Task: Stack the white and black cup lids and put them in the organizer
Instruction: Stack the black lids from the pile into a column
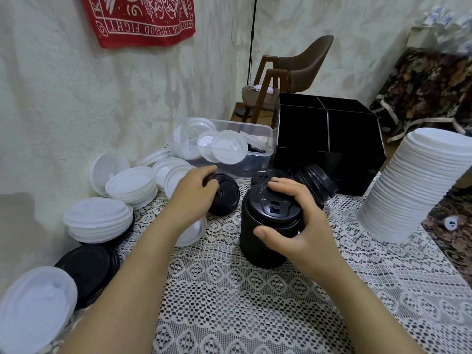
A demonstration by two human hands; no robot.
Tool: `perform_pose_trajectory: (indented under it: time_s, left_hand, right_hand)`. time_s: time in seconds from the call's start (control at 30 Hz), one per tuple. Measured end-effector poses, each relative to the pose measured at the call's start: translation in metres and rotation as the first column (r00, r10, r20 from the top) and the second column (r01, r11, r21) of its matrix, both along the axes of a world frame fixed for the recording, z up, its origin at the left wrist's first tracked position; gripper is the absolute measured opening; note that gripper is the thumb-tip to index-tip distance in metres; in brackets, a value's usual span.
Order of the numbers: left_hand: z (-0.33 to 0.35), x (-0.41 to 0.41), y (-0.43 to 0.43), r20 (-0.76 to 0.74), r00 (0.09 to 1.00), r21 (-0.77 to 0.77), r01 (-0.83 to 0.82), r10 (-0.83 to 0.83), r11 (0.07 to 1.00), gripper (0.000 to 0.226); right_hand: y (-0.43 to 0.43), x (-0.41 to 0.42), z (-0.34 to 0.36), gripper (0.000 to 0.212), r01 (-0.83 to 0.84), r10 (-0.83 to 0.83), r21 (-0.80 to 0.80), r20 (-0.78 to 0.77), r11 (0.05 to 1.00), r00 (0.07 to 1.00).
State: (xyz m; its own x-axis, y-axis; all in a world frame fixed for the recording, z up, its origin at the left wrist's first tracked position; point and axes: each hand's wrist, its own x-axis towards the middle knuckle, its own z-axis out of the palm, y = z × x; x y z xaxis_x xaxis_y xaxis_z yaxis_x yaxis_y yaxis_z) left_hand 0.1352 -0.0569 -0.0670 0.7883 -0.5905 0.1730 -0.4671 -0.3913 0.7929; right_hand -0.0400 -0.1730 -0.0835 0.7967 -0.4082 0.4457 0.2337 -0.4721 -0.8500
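A tall stack of black lids (263, 241) stands on the lace cloth in the middle. My right hand (296, 221) grips its top, thumb in front and fingers over the rim. My left hand (190, 198) grips a loose black lid (226, 194) lying just left of the stack. More black lids (315, 181) lean behind the stack, in front of the black organizer (329, 139), whose compartments show nothing inside. A tall stack of white lids (411, 185) stands at the right. Loose white lids (98, 218) and a black lid (89, 268) lie at the left.
A clear plastic bin (258, 159) with several white lids sits at the back, left of the organizer. A white wall runs along the left. A brown chair (296, 72) stands behind the table. The table's right edge drops to a patterned carpet (449, 231).
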Motion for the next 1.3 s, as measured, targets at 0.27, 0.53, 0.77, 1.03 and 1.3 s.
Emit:
perform_pose_trajectory:
  time_s: [0.27,0.53,0.77,1.03,1.3]
  left_hand:
    - [-0.005,0.007,0.007,0.068,0.975,0.242,0.192,-0.214,0.951,0.084]
    - [-0.012,0.008,0.010,0.266,0.946,0.370,0.075,-0.183,0.926,0.083]
    - [-0.015,0.006,0.007,0.237,0.958,0.393,0.058,-0.162,0.918,0.102]
    - [-0.012,0.009,0.010,0.147,0.942,0.421,0.217,-0.302,0.881,0.083]
    - [-0.004,0.008,0.011,0.172,0.950,0.267,0.210,-0.261,0.940,0.079]
  right_hand:
    - [0.000,0.001,-0.001,0.059,-0.004,0.004,0.003,0.009,1.000,1.000]
    - [0.000,0.001,-0.002,0.059,-0.007,0.007,0.006,0.015,1.000,1.000]
    - [-0.001,0.001,-0.002,0.059,-0.009,0.009,0.007,0.013,1.000,1.000]
    - [-0.001,0.001,-0.003,0.059,-0.012,0.012,0.013,0.018,1.000,1.000]
    - [-0.001,0.001,-0.003,0.059,-0.009,0.009,0.004,0.015,1.000,1.000]
